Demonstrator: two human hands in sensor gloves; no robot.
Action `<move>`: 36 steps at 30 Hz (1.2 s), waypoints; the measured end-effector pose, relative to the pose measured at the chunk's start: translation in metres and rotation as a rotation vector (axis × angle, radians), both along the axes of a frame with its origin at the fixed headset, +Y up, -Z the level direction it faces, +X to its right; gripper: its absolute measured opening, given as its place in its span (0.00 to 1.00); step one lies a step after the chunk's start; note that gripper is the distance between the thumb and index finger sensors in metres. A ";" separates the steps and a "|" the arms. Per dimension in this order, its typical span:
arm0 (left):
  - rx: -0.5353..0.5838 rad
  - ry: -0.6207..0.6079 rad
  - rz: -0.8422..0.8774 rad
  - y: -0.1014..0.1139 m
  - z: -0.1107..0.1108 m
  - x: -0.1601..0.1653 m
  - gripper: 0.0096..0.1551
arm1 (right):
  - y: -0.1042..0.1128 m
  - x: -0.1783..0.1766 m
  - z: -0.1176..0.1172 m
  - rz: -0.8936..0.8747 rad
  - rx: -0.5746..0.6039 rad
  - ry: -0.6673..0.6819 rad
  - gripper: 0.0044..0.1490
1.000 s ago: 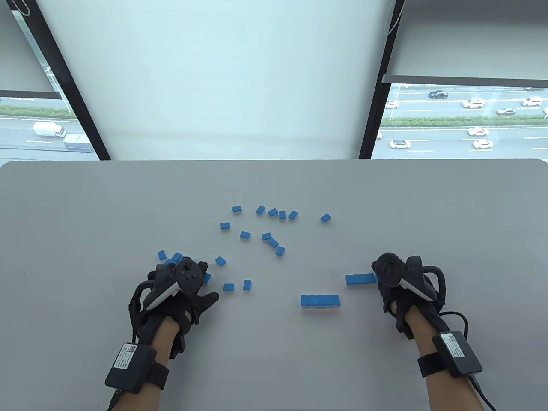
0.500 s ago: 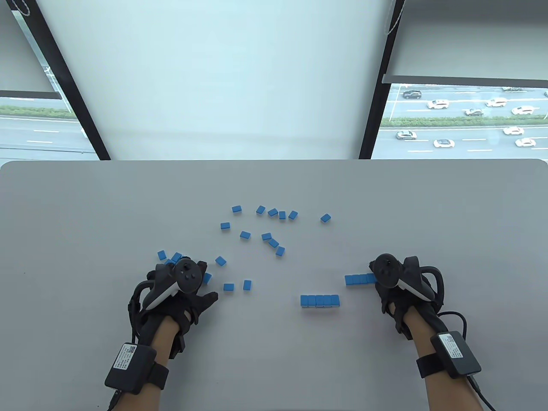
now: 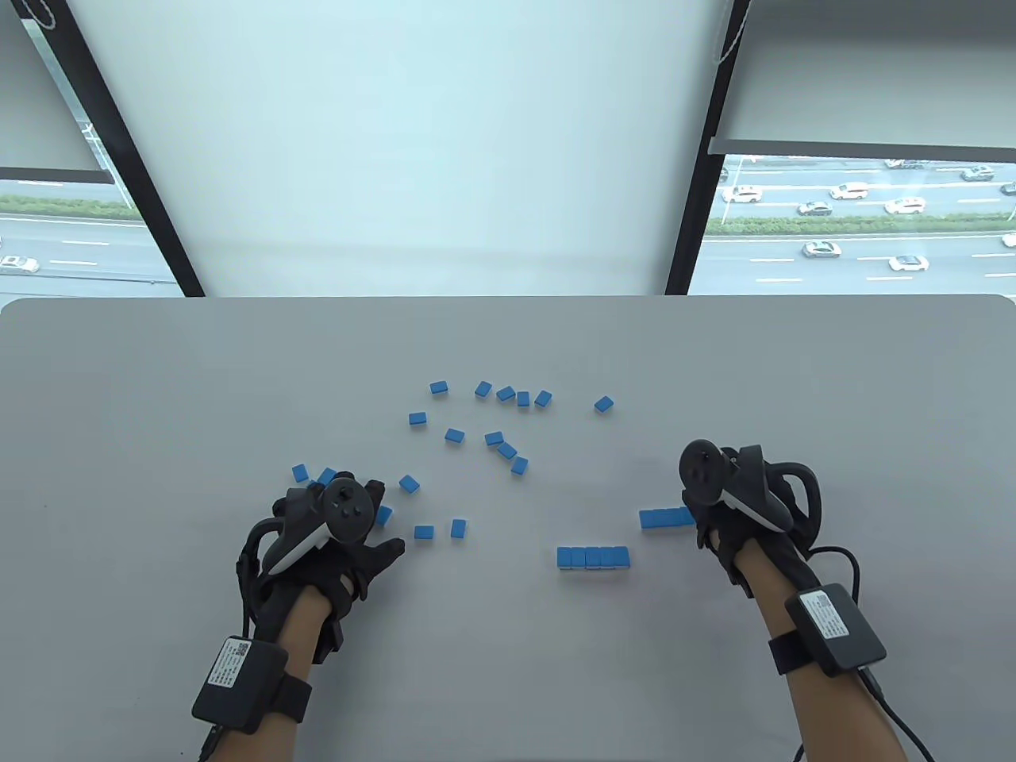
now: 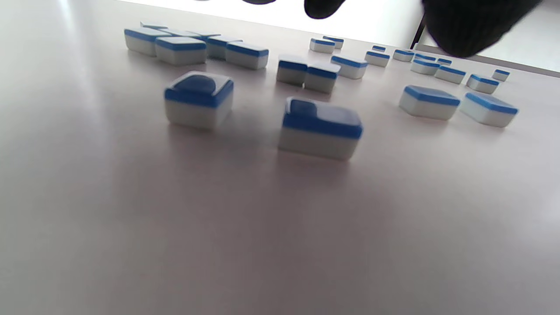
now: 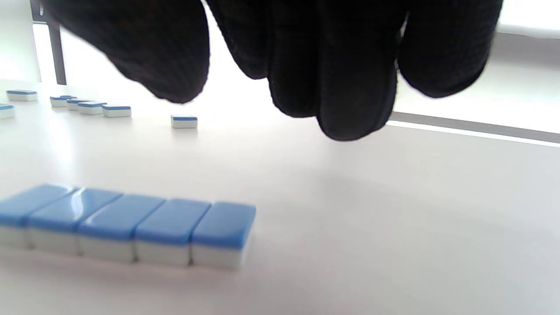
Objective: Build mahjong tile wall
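Blue-backed mahjong tiles lie on the grey table [image 3: 159, 413]. A finished row of five tiles [image 3: 593, 557] sits front centre. A second row [image 3: 663, 517] lies just left of my right hand [image 3: 714, 520]; in the right wrist view this second row [image 5: 127, 227] shows five tiles side by side. The right fingers [image 5: 350, 87] hang loosely above the table, off the row, holding nothing. My left hand [image 3: 357, 532] rests among loose tiles at front left, thumb spread. Its fingertips [image 4: 468, 26] hold nothing, and two loose tiles [image 4: 199, 100] [image 4: 321, 129] lie just before them.
Several loose tiles [image 3: 500, 421] are scattered across the table's middle, with one lone tile [image 3: 604, 404] further right and a small cluster [image 3: 313, 476] by the left hand. Windows stand beyond the table's far edge [image 3: 508, 298].
My right hand has risen and drawn slightly away from the second row, which stays in place. The left hand and the loose tiles have not moved.
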State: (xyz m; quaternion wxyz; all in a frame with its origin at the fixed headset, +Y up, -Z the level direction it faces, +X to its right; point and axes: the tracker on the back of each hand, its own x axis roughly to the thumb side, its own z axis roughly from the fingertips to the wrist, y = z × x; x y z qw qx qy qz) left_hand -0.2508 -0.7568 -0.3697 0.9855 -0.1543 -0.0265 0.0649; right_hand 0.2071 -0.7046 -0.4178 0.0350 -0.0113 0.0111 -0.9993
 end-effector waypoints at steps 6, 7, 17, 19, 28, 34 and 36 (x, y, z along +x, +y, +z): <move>0.010 0.006 0.001 0.000 0.000 -0.001 0.52 | 0.016 -0.034 -0.055 -0.065 -0.046 -0.101 0.42; 0.008 0.009 0.002 0.000 0.000 -0.002 0.52 | 0.014 -0.039 -0.064 -0.082 -0.064 -0.120 0.42; 0.017 0.016 0.006 0.003 0.001 -0.005 0.52 | -0.026 -0.082 -0.132 -0.035 -0.227 -0.241 0.45; 0.026 0.014 0.004 0.005 0.001 -0.005 0.52 | -0.033 -0.086 -0.140 -0.041 -0.247 -0.265 0.46; 0.017 0.020 -0.008 0.002 0.000 -0.006 0.52 | -0.041 -0.098 -0.152 0.038 -0.258 -0.270 0.38; 0.017 0.017 0.003 0.004 0.001 -0.006 0.52 | -0.011 -0.092 -0.132 0.061 -0.252 -0.182 0.38; 0.024 0.014 0.007 0.005 0.001 -0.006 0.52 | 0.008 -0.089 -0.118 0.065 -0.207 -0.136 0.38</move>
